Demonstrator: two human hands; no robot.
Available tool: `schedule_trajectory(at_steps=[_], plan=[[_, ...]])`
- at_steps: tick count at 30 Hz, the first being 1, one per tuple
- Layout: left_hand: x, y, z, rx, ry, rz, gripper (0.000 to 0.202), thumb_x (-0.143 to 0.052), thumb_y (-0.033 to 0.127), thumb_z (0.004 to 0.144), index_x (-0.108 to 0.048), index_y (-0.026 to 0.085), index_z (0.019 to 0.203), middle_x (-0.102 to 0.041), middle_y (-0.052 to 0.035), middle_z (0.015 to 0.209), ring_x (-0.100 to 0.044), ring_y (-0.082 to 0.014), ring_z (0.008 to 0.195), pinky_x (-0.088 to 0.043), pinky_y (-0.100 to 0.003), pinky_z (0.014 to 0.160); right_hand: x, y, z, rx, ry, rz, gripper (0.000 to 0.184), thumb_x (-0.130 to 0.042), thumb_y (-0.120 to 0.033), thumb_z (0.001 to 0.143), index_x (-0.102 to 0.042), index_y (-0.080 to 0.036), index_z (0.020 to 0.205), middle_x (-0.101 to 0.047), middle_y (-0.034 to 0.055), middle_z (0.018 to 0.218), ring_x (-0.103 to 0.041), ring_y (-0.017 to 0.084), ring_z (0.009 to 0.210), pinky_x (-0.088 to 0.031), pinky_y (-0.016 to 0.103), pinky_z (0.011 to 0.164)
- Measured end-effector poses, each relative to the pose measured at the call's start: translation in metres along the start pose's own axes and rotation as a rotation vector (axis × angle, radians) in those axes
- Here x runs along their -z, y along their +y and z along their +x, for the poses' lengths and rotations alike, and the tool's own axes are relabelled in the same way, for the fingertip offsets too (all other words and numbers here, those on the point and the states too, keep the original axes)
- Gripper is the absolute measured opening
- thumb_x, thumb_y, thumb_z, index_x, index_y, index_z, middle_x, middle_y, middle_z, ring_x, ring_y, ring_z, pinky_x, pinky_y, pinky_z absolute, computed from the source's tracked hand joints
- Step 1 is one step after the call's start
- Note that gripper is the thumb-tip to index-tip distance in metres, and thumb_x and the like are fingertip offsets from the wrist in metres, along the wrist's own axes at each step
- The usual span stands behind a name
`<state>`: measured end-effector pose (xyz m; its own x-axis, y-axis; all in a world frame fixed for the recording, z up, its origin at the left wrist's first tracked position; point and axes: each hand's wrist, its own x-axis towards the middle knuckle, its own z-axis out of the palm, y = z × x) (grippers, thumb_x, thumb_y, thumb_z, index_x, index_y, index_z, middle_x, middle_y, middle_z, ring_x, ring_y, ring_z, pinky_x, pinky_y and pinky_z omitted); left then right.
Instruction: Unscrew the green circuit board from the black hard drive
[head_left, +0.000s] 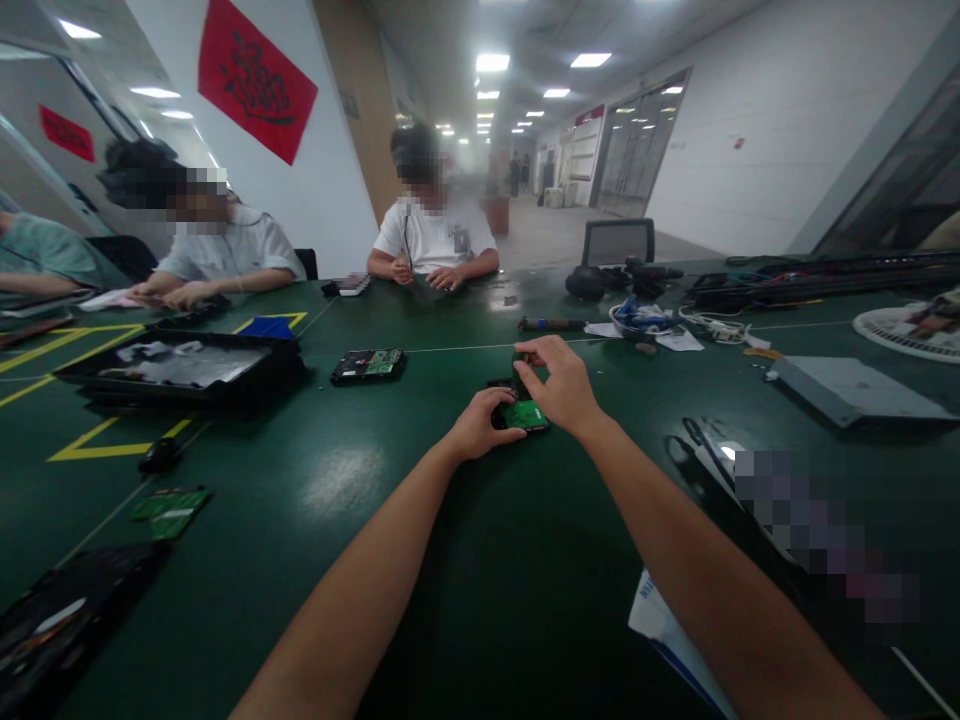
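A hard drive with a green circuit board (525, 414) lies face up on the dark green table (360, 480) in front of me. My left hand (480, 425) is closed on its left edge and steadies it. My right hand (562, 385) is curled above the drive, fingers pinched round a small dark tool (519, 376) that stands upright on the board. A second hard drive (369, 365) with its green board up lies farther left, untouched.
A black tray (180, 372) sits at the left, loose green circuit boards (171, 508) at the near left. A screwdriver (551, 324), a cable bowl (637, 318) and a grey flat case (855, 392) lie to the right. Two people sit across the table.
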<state>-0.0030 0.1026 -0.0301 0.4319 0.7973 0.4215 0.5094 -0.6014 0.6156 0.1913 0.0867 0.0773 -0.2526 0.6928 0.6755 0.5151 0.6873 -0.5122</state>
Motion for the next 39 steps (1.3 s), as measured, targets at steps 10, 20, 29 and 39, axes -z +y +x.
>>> schedule_trajectory(at_steps=[10, 20, 29, 39], plan=[[-0.002, -0.003, 0.0, -0.019, 0.007, 0.0, 0.061, -0.087, 0.045, 0.069, -0.062, 0.023, 0.12, -0.059, -0.0097, 0.135, -0.052, -0.0304, 0.13, -0.041, -0.05, 0.112, -0.001, 0.009, 0.0, 0.015, 0.007, 0.001, 0.019, -0.059, -0.028, 0.093, -0.061, -0.023, 0.111, -0.067, 0.009, 0.108, -0.065, 0.025, 0.096, -0.053, 0.044, 0.091], [-0.001, -0.002, 0.0, -0.017, -0.01, 0.011, 0.06, -0.085, 0.047, 0.071, -0.062, 0.024, 0.121, -0.058, -0.0106, 0.136, -0.051, -0.0306, 0.131, -0.041, -0.05, 0.112, -0.002, 0.013, 0.001, 0.01, 0.042, -0.005, 0.017, -0.064, -0.03, 0.09, -0.06, -0.023, 0.105, -0.068, 0.0064, 0.1, -0.067, 0.024, 0.091, -0.055, 0.042, 0.086], [-0.001, -0.003, 0.0, -0.017, -0.011, 0.013, 0.061, -0.085, 0.047, 0.071, -0.062, 0.023, 0.122, -0.058, -0.0111, 0.136, -0.051, -0.0311, 0.131, -0.041, -0.051, 0.112, -0.001, 0.014, 0.002, 0.007, 0.064, -0.009, 0.017, -0.065, -0.026, 0.088, -0.058, -0.023, 0.104, -0.068, 0.008, 0.105, -0.066, 0.025, 0.096, -0.054, 0.042, 0.087], [-0.003, -0.005, -0.001, -0.019, 0.007, 0.005, 0.061, -0.086, 0.047, 0.07, -0.062, 0.024, 0.121, -0.058, -0.0105, 0.136, -0.052, -0.0306, 0.131, -0.042, -0.05, 0.112, 0.0, 0.016, 0.002, 0.029, 0.057, -0.077, 0.021, -0.064, -0.022, 0.087, -0.058, -0.022, 0.107, -0.065, 0.0101, 0.108, -0.064, 0.025, 0.096, -0.054, 0.043, 0.088]])
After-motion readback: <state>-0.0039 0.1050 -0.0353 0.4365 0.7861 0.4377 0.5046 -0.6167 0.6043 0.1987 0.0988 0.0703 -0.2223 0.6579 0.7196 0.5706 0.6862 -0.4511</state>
